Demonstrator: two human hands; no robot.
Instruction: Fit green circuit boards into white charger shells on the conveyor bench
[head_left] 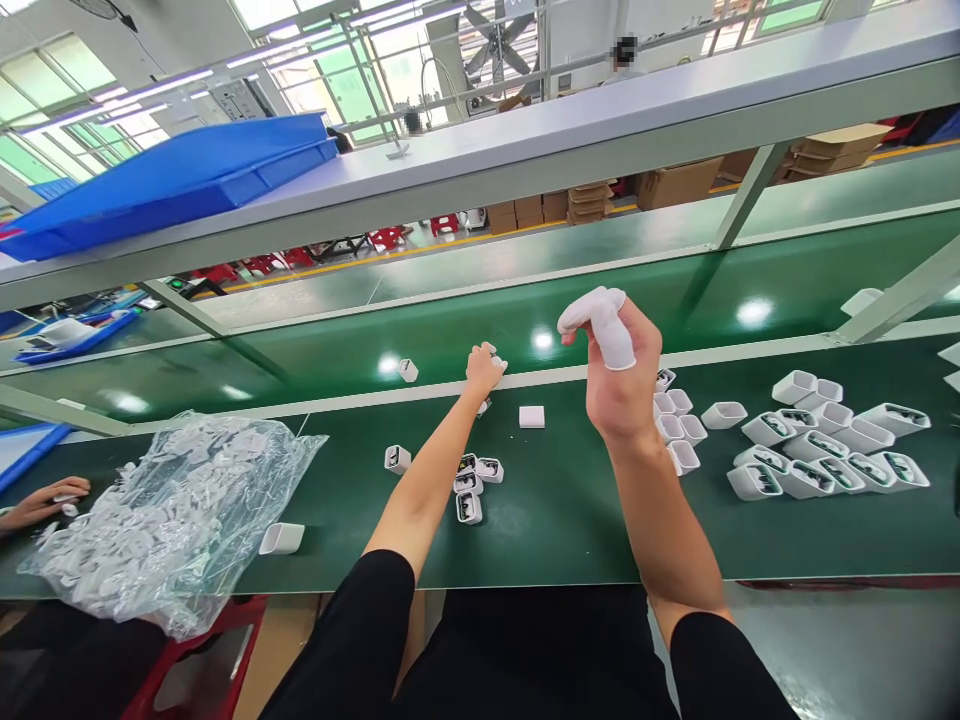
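My left hand (484,369) reaches out to the conveyor's near edge, fingers curled; a bit of white shows at the fingertips, too small to name. A small part lies just below it. My right hand (621,345) is raised, with white finger cots (616,335) on its fingers; these are bent together, and whatever they may hold is hidden. On the bench between my arms lies a white housing (532,417). Several white housings with dark parts inside (469,508) stand beside my left forearm, and another housing (397,459) sits to its left.
Many white housings (814,475) stand at the right. A clear bag of white parts (161,510) lies at the left, near another person's hand (52,500). One housing (407,370) rests on the green conveyor (322,355). Above runs a shelf (525,135) bearing a blue tray (187,170).
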